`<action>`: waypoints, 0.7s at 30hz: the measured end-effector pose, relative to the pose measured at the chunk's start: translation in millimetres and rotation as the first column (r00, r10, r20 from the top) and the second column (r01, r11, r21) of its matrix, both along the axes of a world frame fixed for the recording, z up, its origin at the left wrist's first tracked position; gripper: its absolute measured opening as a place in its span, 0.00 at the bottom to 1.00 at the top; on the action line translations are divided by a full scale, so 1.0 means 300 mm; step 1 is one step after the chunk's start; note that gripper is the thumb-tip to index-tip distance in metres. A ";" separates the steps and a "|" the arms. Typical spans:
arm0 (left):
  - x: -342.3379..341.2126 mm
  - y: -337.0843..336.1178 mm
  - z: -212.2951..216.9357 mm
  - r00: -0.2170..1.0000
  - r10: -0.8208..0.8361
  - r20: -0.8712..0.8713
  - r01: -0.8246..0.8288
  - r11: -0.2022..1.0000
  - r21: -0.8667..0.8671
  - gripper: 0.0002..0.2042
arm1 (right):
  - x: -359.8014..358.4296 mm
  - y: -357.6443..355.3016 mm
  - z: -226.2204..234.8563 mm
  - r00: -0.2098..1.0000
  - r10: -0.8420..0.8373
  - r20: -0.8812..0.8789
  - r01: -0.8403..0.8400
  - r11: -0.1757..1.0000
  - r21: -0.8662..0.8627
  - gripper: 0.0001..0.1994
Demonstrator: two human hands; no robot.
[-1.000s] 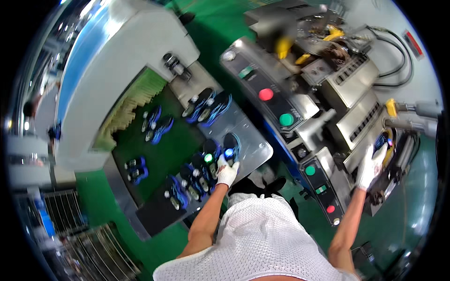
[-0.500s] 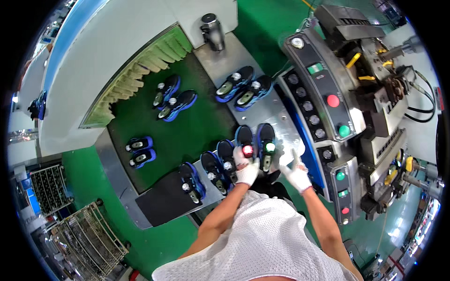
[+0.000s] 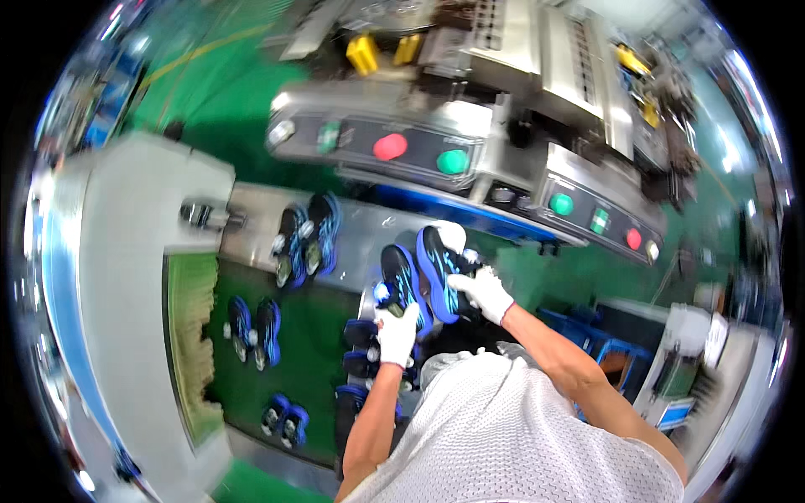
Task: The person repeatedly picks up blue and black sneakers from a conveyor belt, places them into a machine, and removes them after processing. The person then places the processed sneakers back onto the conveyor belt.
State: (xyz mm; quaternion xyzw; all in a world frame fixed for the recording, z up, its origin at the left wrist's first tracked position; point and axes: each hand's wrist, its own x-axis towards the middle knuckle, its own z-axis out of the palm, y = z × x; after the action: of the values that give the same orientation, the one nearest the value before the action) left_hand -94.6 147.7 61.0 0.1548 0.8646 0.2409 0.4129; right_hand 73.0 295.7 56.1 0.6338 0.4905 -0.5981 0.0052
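My left hand (image 3: pixel 396 334), in a white glove, is closed on the heel end of a black sports shoe (image 3: pixel 402 277) with a blue sole. Its twin, a second black and blue shoe (image 3: pixel 434 267), is tilted beside it. My gloved right hand (image 3: pixel 485 293) is closed on that one, thumb across its side. Both shoes are in front of my body, over the near end of a metal ledge (image 3: pixel 369 239). By my left hand, several more shoes (image 3: pixel 360 365) are in a row, partly hidden by my arm.
Two shoes (image 3: pixel 309 239) stand farther along the ledge, near a steel flask (image 3: pixel 205 216). More pairs sit on the green belt (image 3: pixel 314 335) before a white housing (image 3: pixel 180 184) with a fringed curtain (image 3: pixel 191 335). Ahead stands a machine with a button panel (image 3: pixel 377 147).
My right hand, earlier open and apart from the shoes, now grips one; my left grips the other. Both shoes have turned with me as my view swung right towards the machine.
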 end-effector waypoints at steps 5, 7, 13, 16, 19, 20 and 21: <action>0.350 0.206 0.065 0.885 -0.463 0.059 0.447 0.877 0.178 0.43 | 0.473 -0.113 0.153 0.697 -0.565 -0.442 0.606 0.793 -0.058 0.18; 0.498 0.269 0.088 0.790 -0.613 -0.024 0.594 0.754 0.281 0.44 | 0.661 -0.157 0.174 0.603 -0.672 -0.429 0.742 0.671 -0.009 0.19; 1.052 0.392 0.318 0.294 -0.952 -0.081 0.891 0.243 0.384 0.42 | 1.146 -0.491 0.449 -0.017 -0.800 -0.599 0.999 0.015 -0.049 0.15; 1.361 0.442 0.343 0.033 -0.999 -0.039 0.919 0.015 0.395 0.43 | 1.349 -0.661 0.501 -0.265 -0.717 -0.645 0.907 -0.412 0.085 0.14; 1.749 0.451 0.543 -0.147 -0.984 -0.104 0.696 -0.178 0.696 0.43 | 1.595 -0.817 0.545 -0.387 -0.709 -0.590 0.744 -0.618 0.255 0.14; 1.906 0.449 0.555 -0.200 -0.970 -0.139 0.628 -0.236 0.741 0.41 | 1.691 -0.850 0.607 -0.409 -0.729 -0.550 0.663 -0.651 0.370 0.15; 2.061 0.448 0.559 -0.240 -0.953 -0.187 0.563 -0.293 0.773 0.40 | 1.779 -0.881 0.626 -0.437 -0.743 -0.508 0.590 -0.662 0.461 0.16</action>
State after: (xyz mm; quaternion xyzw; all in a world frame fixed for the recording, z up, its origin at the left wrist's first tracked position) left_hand 523.7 282.1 228.6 0.7803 0.1339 0.1566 0.5904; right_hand 606.8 31.4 243.9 0.7300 -0.1279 0.0001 -0.6714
